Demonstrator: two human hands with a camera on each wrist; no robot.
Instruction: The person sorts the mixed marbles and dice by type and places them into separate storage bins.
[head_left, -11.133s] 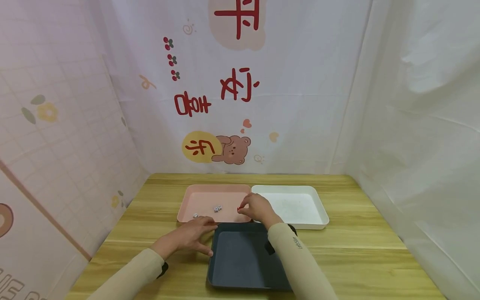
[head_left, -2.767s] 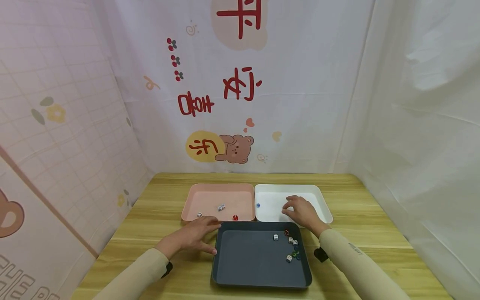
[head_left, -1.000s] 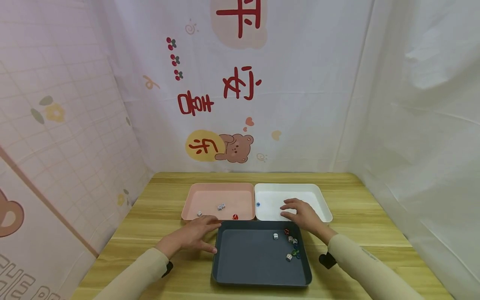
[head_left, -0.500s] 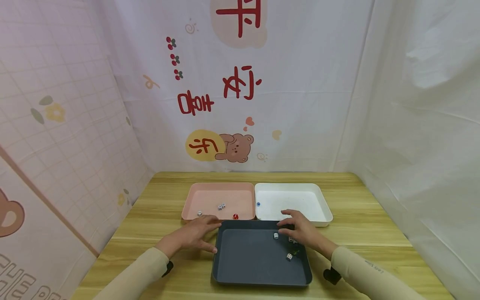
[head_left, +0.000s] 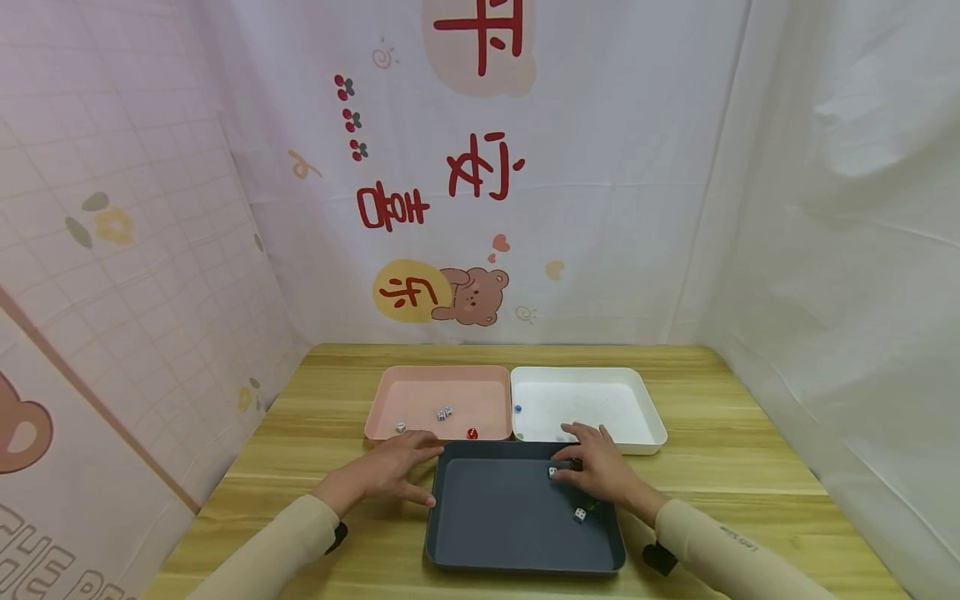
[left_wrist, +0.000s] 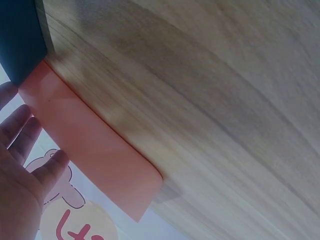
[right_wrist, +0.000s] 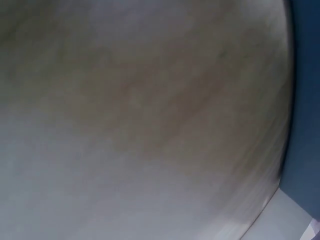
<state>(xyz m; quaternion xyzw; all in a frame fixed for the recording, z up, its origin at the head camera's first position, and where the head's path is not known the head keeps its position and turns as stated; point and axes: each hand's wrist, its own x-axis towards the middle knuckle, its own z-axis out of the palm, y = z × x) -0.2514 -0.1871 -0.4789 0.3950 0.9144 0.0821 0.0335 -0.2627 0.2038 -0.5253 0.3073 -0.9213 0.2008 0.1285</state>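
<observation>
Right hand (head_left: 603, 473) beside white, dark-spotted cubic die (head_left: 552, 472)

The die lies in the dark grey rectangular tray (head_left: 495, 521); the right grip is parted, contact unclear. The left hand (head_left: 384, 472) has its grip spread at the tray's left rim.

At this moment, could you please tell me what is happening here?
A person's right hand is over the dark tray, at a white die; whether it grips it is unclear. The left hand is at that tray's left edge. The pink tray holds white dice and a red die; the white tray, a small blue piece.
</observation>
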